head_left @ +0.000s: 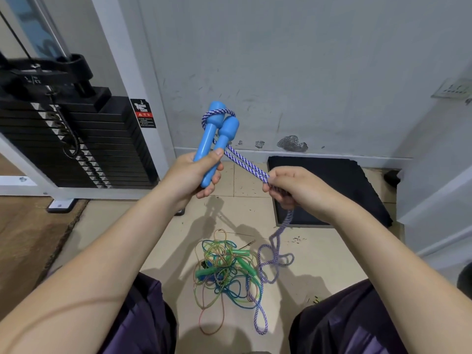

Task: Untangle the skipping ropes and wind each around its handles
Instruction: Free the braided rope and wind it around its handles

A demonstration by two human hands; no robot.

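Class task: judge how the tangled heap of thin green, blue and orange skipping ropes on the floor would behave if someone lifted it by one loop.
The heap of thin skipping ropes probably sags floppily, since its strands lie in loose curls. It likely rises as one clump, because the loops cross over the green handles. It seems light, being only slim cord.
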